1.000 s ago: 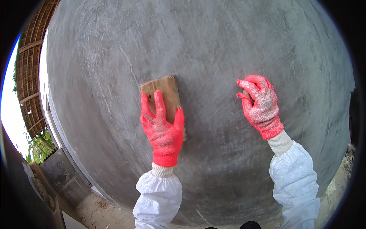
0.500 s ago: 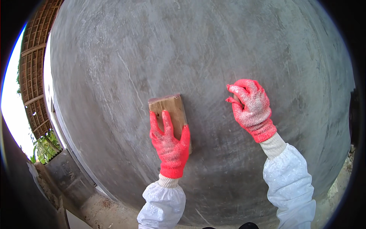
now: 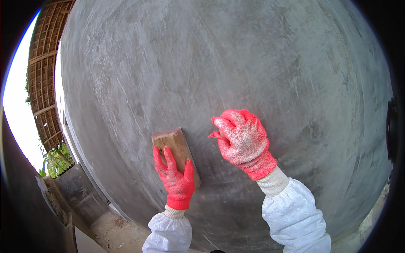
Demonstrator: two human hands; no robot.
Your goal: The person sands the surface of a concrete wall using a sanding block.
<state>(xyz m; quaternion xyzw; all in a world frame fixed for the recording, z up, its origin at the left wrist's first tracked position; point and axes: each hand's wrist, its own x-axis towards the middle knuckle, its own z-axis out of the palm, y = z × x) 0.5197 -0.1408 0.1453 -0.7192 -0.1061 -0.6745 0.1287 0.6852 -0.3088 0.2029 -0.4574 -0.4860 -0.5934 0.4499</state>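
A wooden block with a worn face and a dark thin edge along its right side lies flat against the grey cement wall. My left hand, in a red and grey glove, is closed on it, fingers spread over its face and thumb along the right. To the right, my gloved right hand is held against or just off the wall, fingers curled into a pinch. Some small brownish thing seems to sit between those fingers, mostly hidden by them. White sleeves cover both forearms.
The wall fills most of the view and bulges through the lens, marked with pale streaks and scuffs. At the left edge are a woven roof panel, green leaves and a low grey wall. Dirt ground shows at lower left.
My left hand and the wooden block have moved down and slightly left along the wall. My right hand has come left and down, closer to the block, still pinched.
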